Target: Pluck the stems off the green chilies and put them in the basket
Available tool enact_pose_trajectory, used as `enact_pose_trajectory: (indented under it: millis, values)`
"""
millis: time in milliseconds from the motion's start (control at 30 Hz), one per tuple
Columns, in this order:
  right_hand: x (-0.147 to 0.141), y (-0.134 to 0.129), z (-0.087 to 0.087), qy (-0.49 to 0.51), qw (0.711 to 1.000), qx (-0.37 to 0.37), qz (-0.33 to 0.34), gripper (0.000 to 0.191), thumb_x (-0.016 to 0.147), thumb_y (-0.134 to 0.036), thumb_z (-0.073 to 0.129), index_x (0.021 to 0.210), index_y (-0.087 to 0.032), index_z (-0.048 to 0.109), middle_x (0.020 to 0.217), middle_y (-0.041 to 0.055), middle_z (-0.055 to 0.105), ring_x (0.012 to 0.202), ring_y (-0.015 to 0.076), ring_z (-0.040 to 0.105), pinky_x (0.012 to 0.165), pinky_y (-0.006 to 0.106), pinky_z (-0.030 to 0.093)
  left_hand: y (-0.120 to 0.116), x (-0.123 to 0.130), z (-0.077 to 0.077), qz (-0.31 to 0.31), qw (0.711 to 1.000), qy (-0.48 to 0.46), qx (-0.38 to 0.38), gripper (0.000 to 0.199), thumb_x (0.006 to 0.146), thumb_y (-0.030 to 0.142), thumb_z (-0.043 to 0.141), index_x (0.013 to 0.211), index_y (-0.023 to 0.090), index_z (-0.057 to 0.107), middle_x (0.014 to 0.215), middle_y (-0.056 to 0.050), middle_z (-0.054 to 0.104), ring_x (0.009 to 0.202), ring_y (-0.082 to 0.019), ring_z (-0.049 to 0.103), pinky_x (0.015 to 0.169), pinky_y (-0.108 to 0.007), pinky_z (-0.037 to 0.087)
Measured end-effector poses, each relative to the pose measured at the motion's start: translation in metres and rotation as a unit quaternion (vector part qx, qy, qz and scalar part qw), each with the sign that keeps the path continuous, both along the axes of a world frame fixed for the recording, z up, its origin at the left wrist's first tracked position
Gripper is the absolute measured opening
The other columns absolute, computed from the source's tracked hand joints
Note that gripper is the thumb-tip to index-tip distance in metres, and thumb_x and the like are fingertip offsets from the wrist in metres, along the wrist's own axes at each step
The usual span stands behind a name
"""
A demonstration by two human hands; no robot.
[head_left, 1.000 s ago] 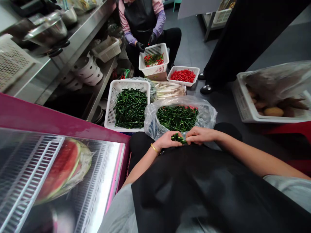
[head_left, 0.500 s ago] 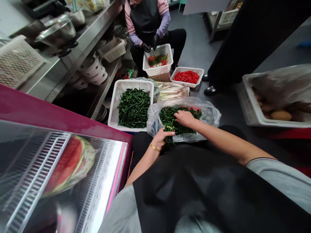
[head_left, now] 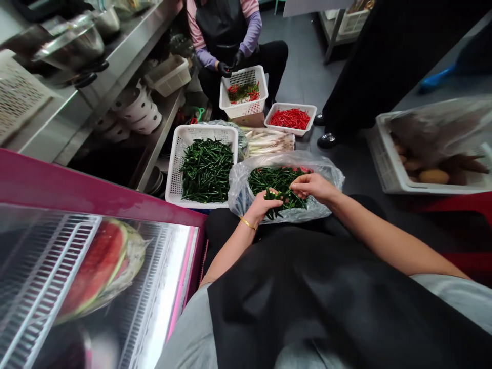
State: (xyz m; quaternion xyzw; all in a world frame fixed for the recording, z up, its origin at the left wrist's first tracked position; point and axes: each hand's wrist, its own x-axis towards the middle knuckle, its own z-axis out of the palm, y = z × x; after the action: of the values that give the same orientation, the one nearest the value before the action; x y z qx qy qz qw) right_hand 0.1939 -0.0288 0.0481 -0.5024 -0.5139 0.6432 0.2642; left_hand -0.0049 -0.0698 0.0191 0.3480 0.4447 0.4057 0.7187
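A clear plastic bag [head_left: 286, 205] lies open in front of me, filled with dark green chillies [head_left: 274, 179]. My left hand [head_left: 263, 206] is closed over a small bunch of these chillies at the bag's near edge. Just to its right, my right hand [head_left: 313, 187] hangs over the pile, its fingertips drawn together at the chillies. Whether those fingertips hold one, I cannot tell. A white perforated basket [head_left: 172, 164] of more green chillies stands to the left of the bag.
A seated co-worker's black-gloved hands [head_left: 228, 68] work over a white basket [head_left: 243, 105] of red and green chillies. Nearby are a tray of red chillies [head_left: 290, 119], pale stalks [head_left: 269, 142], a potato crate [head_left: 400, 169], steel shelving [head_left: 154, 123], and a glass-topped chiller [head_left: 96, 266].
My hands have come from above my lap, where they held a small bunch, forward over the bag. My right hand has drawn back slightly from the pile since the last frame.
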Motion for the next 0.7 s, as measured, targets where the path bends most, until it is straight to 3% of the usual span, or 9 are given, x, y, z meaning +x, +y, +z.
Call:
enact_pose_trajectory:
  millis: [100, 200, 333, 400, 500, 567, 633, 700]
  values:
    - [-0.015, -0.011, -0.012, 0.055, 0.997, -0.035, -0.031, 0.044, 0.058, -0.053, 0.076, 0.078, -0.017, 0.062, 0.065, 0.0021, 0.064, 0.052, 0.0103, 0.056, 0.048, 0.023, 0.045, -0.003, 0.003, -0.007, 0.013, 0.999, 0.03, -0.001, 0.037, 0.047, 0.022, 0.081, 0.074, 0.014, 0.057, 0.068, 0.001, 0.063, 0.068, -0.015, 0.06, 0.072, -0.028, 0.042]
    - [-0.025, -0.02, -0.021, 0.046, 0.999, -0.011, -0.002, 0.044, 0.061, -0.054, 0.073, 0.079, -0.016, 0.061, 0.065, 0.0022, 0.064, 0.055, 0.0119, 0.057, 0.052, 0.025, 0.047, -0.003, 0.001, -0.01, 0.026, 0.993, 0.104, 0.042, 0.03, 0.05, 0.021, 0.078, 0.073, 0.014, 0.059, 0.065, 0.003, 0.058, 0.062, -0.01, 0.053, 0.066, -0.025, 0.039]
    - [-0.028, -0.026, -0.021, -0.102, 0.986, 0.119, 0.063, 0.035, 0.073, -0.052, 0.061, 0.071, -0.017, 0.062, 0.058, 0.0012, 0.061, 0.056, 0.0141, 0.057, 0.055, 0.026, 0.044, 0.0, -0.001, -0.008, -0.006, 0.965, 0.229, 0.126, 0.019, 0.054, 0.018, 0.073, 0.067, 0.013, 0.061, 0.062, 0.004, 0.056, 0.06, -0.009, 0.047, 0.061, -0.024, 0.034]
    - [-0.022, -0.026, -0.017, -0.229, 0.944, 0.227, 0.072, 0.032, 0.081, -0.046, 0.053, 0.075, -0.017, 0.066, 0.071, 0.0055, 0.065, 0.068, 0.0173, 0.061, 0.063, 0.027, 0.045, 0.0, -0.001, -0.008, -0.023, 0.961, 0.246, 0.123, 0.02, 0.051, 0.017, 0.074, 0.068, 0.013, 0.063, 0.061, 0.004, 0.057, 0.06, -0.01, 0.047, 0.061, -0.024, 0.035]
    - [-0.006, -0.022, -0.015, -0.399, 0.852, 0.333, 0.057, 0.032, 0.088, -0.038, 0.046, 0.097, -0.017, 0.069, 0.1, 0.0117, 0.067, 0.088, 0.021, 0.063, 0.074, 0.028, 0.044, -0.003, -0.003, -0.01, -0.019, 0.987, 0.158, 0.02, 0.023, 0.049, 0.016, 0.074, 0.069, 0.012, 0.064, 0.063, 0.0, 0.062, 0.06, -0.013, 0.054, 0.063, -0.026, 0.039]
    - [0.002, -0.018, -0.016, -0.478, 0.82, 0.306, 0.074, 0.037, 0.088, -0.039, 0.049, 0.113, -0.017, 0.064, 0.108, 0.0142, 0.065, 0.092, 0.0231, 0.062, 0.075, 0.029, 0.043, -0.005, -0.006, -0.012, -0.003, 0.997, 0.064, -0.049, 0.019, 0.051, 0.017, 0.072, 0.067, 0.011, 0.063, 0.066, -0.005, 0.066, 0.062, -0.015, 0.058, 0.065, -0.029, 0.042]
    - [0.001, -0.019, -0.018, -0.488, 0.829, 0.249, 0.115, 0.042, 0.086, -0.043, 0.052, 0.118, -0.016, 0.062, 0.105, 0.0136, 0.067, 0.089, 0.023, 0.063, 0.073, 0.029, 0.043, -0.005, -0.008, -0.013, 0.009, 0.997, 0.003, -0.078, 0.016, 0.053, 0.017, 0.07, 0.066, 0.01, 0.063, 0.067, -0.007, 0.067, 0.063, -0.015, 0.06, 0.067, -0.03, 0.044]
    - [-0.009, -0.022, -0.019, -0.415, 0.868, 0.207, 0.176, 0.04, 0.088, -0.047, 0.047, 0.109, -0.018, 0.065, 0.094, 0.009, 0.07, 0.082, 0.0197, 0.064, 0.07, 0.026, 0.043, -0.004, -0.008, -0.014, 0.029, 0.997, -0.006, -0.074, 0.016, 0.052, 0.015, 0.071, 0.065, 0.01, 0.062, 0.062, -0.004, 0.065, 0.06, -0.013, 0.059, 0.066, -0.028, 0.043]
